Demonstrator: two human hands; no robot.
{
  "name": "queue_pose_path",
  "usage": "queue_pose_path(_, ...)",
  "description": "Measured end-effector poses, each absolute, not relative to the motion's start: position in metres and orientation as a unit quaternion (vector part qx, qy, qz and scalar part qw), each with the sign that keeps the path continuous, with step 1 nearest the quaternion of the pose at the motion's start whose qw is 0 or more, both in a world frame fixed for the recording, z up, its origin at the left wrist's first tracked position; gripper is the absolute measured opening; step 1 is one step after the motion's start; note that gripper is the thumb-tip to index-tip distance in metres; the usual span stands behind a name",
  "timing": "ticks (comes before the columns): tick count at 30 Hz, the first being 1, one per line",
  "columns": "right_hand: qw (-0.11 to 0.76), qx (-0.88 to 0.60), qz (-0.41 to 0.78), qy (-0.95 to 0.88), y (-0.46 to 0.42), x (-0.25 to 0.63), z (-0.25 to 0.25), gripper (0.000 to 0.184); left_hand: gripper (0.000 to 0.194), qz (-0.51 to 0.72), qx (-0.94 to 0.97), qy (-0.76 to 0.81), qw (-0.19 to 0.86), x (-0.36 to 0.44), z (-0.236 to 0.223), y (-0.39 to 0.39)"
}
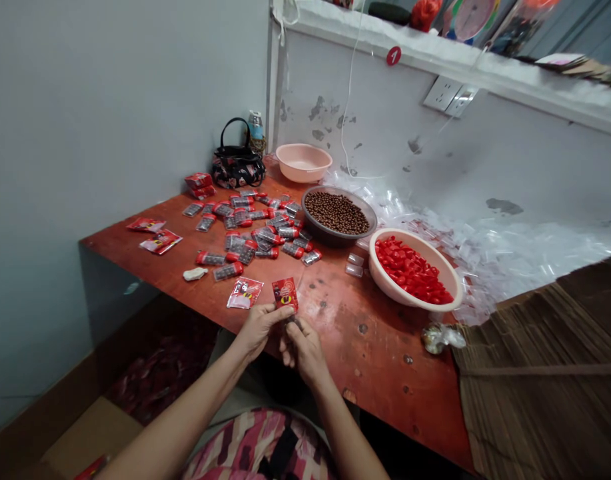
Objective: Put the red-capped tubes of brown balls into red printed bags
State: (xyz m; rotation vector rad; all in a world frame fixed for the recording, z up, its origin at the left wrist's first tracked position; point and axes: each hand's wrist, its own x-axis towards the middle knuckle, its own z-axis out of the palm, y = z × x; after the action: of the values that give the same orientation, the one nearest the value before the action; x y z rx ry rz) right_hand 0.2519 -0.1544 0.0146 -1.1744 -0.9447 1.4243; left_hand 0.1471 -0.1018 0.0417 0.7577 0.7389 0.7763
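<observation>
My left hand (258, 331) and my right hand (302, 350) meet at the table's front edge, pinching the bottom of a small red printed sachet (285, 295) that stands upright between them. A white-and-red sachet (245, 293) lies just left of my left hand. Beyond it, several clear tubes of dark beads with red caps (228, 271) are scattered on the red-brown tabletop (350, 360). A dark bowl of brown round beads (336, 213) and a white bowl of red caps (410, 270) stand further off to the right.
A pink basin (303, 162), a black floral handbag (238, 163) and a bottle (256, 125) stand at the back. Loose clear plastic tubes (510, 247) are heaped along the right wall. Stacked cardboard (540, 373) rises at the right, and a cardboard box (90, 440) sits on the floor at lower left.
</observation>
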Motion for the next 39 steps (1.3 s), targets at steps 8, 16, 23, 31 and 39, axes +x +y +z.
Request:
queue_pose_path(8,0.515,-0.527,0.545,-0.400,-0.155,0.253,0.008,0.026,0.025,0.349,0.357,0.321,0.805,0.150,0.028,-0.110)
queue_pose_path(16,0.558,-0.452,0.588,-0.373,-0.159,0.254,0.014,0.027,0.021,0.423,0.282,0.348,0.788,0.145,0.029,-0.107)
queue_pose_path(23,0.582,-0.430,0.618,-0.308,-0.150,0.251,0.013,0.017,0.017,0.411,0.259,0.325,0.811,0.139,0.034,-0.121)
queue_pose_path(31,0.520,-0.431,0.649,-0.350,-0.136,0.233,0.018,0.029,0.015,0.498,0.138,0.295,0.803,0.092,0.027,-0.140)
queue_pose_path(39,0.513,-0.484,0.601,-0.376,-0.135,0.238,0.017,0.025,0.040,0.556,0.369,0.513,0.540,0.063,0.008,-0.128)
